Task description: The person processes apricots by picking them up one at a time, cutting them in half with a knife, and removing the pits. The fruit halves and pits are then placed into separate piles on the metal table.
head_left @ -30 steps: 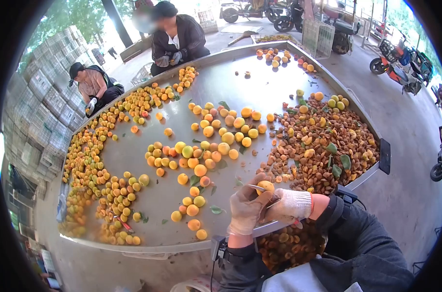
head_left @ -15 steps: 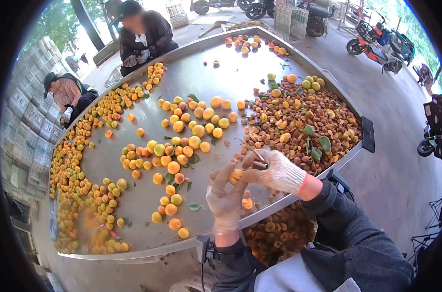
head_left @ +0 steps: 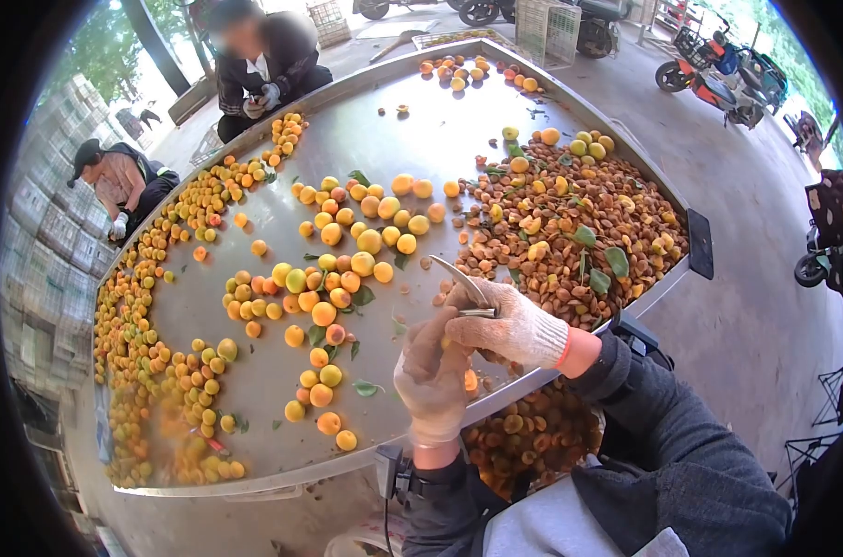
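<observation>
My gloved left hand (head_left: 432, 379) is closed near the table's front edge, its fingertips against my right hand; what it grips is mostly hidden. My gloved right hand (head_left: 514, 325) is wrapped round a curved metal knife (head_left: 460, 279), whose blade points up and to the left. Beyond my right hand lies a large heap of brown pits (head_left: 616, 209) with some green leaves. Whole orange and yellow apricots (head_left: 369, 240) are scattered on the metal table (head_left: 282, 371) left of my hands. A piece of orange fruit (head_left: 470, 380) lies beside my left hand.
Many more apricots (head_left: 124, 325) line the table's left side. Under the front edge, a container holds apricot pieces (head_left: 533, 432). Across the table crouches a person (head_left: 277, 56); another person (head_left: 129, 181) is at the left. Crates (head_left: 547, 32) and scooters (head_left: 718, 79) stand behind.
My hands have drawn closer together, and the fruit that showed between them is now hidden. The knife blade has swung up into clearer view. The whole view has shifted slightly.
</observation>
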The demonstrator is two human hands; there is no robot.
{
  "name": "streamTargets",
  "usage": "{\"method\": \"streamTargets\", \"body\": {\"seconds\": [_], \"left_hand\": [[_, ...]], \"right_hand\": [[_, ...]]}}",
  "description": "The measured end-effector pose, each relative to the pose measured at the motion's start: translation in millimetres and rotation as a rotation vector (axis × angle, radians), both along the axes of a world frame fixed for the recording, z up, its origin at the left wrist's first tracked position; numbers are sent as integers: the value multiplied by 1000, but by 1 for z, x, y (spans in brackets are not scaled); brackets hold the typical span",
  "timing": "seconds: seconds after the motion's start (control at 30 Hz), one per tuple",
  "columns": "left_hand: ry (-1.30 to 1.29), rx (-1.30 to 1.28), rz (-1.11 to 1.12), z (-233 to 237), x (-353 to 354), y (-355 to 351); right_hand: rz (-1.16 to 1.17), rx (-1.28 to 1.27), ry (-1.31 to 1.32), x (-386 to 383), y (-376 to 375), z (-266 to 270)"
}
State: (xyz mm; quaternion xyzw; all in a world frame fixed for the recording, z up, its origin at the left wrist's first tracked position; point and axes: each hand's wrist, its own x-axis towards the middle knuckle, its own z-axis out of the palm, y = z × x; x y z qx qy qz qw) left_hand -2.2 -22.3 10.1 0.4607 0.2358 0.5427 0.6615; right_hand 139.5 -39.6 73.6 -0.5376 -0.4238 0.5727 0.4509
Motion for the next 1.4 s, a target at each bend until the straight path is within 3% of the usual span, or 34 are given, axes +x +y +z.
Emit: {"method": "streamTargets", "body": {"seconds": [0.03,0.07,0.13,0.17,0.27,0.33,0.37,0.43,0.47,0.53,0.57,0.6,0.63,0.73,0.77,0.83,0.87,0.93,1.0,1.1,1.17,1.27,1.33,1.37,1.4], "left_hand": [[-188,-75,1,-2,1,-1],[-187,-80,5,-2,3,-1],[88,-234,342,6,8,2],[91,-230,343,5,5,3],[-7,-362,264,-10,-13,5],[-50,-183,-194,-18,-37,7],[-51,-184,-200,-16,-39,6],[231,-43,-493,0,-40,1],[229,-46,-497,-4,-35,0],[247,-75,-210,-8,-22,-5],[251,-77,-203,-6,-17,-7],[100,-250,-251,7,-9,-5],[-54,-419,-298,14,-6,-3],[143,-521,-146,-16,-9,4],[143,-523,-145,-14,-10,5],[68,-626,-209,-7,-12,7],[71,-632,-212,-9,-10,6],[-8,-677,-183,-12,-7,5],[-11,-686,-186,-10,-6,4],[26,-689,-149,-7,-4,4],[68,-689,-107,-8,-4,3],[125,-517,-120,-8,-4,0],[313,-284,-58,-8,-4,0],[312,-284,-59,-5,-3,0],[265,-454,-44,1,-1,1]], "right_hand": [[-12,-27,34,-3,-1,-1],[-9,-31,36,-7,-3,-3],[-11,52,111,-16,-6,-5],[-41,-2,167,-15,-6,1],[-40,-53,174,2,-6,2],[-68,-21,171,16,-7,3],[-87,-22,184,20,-8,4],[-114,-24,195,24,-11,7],[-82,-43,169,25,-11,9],[-43,-66,148,20,-10,8],[39,17,50,12,-7,6],[121,104,-47,5,-5,4],[208,361,-213,2,2,-25],[82,615,-642,-4,9,-27],[83,614,-640,-7,9,-16],[-305,218,162,-10,5,8],[-309,212,164,-7,6,8],[-338,388,673,-1,8,9],[-367,417,695,-12,11,9],[-424,449,360,-30,8,8],[-427,488,345,-33,9,3],[-368,498,321,-32,11,1],[-306,470,309,-30,14,3],[-272,439,314,-30,15,6],[-238,406,319,-30,18,8]]}}
